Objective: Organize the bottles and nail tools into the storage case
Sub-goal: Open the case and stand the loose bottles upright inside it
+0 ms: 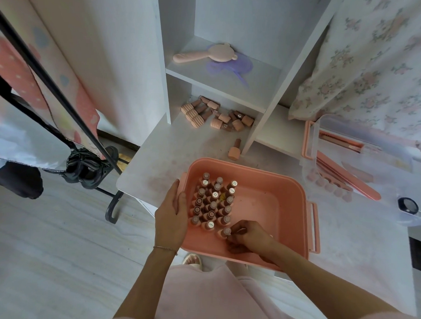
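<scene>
— Where is the bottle you are placing, and how does it lie from your hand?

— It is in my right hand [243, 237], at the near end of the block of bottles [214, 203] that stand inside the pink storage case [263, 175]. The bottle [225, 232] is at my fingertips, to the left of my palm, touching the front row. Its long axis is upright, the cap toward the camera, like its neighbours.

— And how is that hand?

— My fingers are curled and they pinch the bottle near its cap. The hand is mostly closed, low inside the case, near the front wall.

— What does your left hand do?

— My left hand [173, 215] lies on the left rim of the case, the fingers nearly straight and pressing on the wall. It holds nothing else; I think it only steadies the case.

— Which hand is nearer to the bottles that remain?

— The loose bottles [214, 114] lie on their sides on the low shelf of the white cabinet [261, 108], well apart from both hands, behind the case. One single bottle [235, 150] lies just behind the far rim. I judge neither hand much nearer to it.

— And the nail tools?

— They are in the clear tray [347, 164] on the right, not yet in the case.
</scene>
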Available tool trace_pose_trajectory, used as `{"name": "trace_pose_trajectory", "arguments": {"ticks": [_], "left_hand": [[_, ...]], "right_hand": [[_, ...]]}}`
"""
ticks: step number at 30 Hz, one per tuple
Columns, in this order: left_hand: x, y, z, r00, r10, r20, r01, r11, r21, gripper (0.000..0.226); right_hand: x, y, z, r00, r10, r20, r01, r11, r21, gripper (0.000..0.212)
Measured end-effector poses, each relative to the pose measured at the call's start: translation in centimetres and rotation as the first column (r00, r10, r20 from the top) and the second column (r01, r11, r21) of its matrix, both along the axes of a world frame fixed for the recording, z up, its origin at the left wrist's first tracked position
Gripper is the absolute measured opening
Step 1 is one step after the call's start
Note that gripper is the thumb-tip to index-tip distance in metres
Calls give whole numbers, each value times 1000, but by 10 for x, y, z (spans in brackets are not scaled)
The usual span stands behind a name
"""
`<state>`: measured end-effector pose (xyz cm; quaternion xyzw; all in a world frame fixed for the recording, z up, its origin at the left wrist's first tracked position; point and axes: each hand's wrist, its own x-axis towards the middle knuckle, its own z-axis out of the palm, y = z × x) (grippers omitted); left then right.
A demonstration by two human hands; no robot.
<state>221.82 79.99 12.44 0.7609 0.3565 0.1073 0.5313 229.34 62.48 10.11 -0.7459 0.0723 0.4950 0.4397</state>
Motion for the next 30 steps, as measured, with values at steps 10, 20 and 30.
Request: {"name": "trace_pose_trajectory", "arguments": {"ticks": [10, 20, 30], "left_hand": [[0, 0, 0, 1000, 8, 15, -8, 1000, 22, 38], [0, 1, -3, 1000, 22, 3, -22, 1000, 15, 35], [0, 1, -4, 1000, 18, 20, -18, 1000, 15, 32]], "right_hand": [[0, 3, 2, 864, -267, -426, 317, 947, 51, 18], [4, 7, 0, 706, -376, -600, 432, 900, -57, 11], [3, 11, -3, 698, -418, -582, 475, 878, -61, 11]]}}
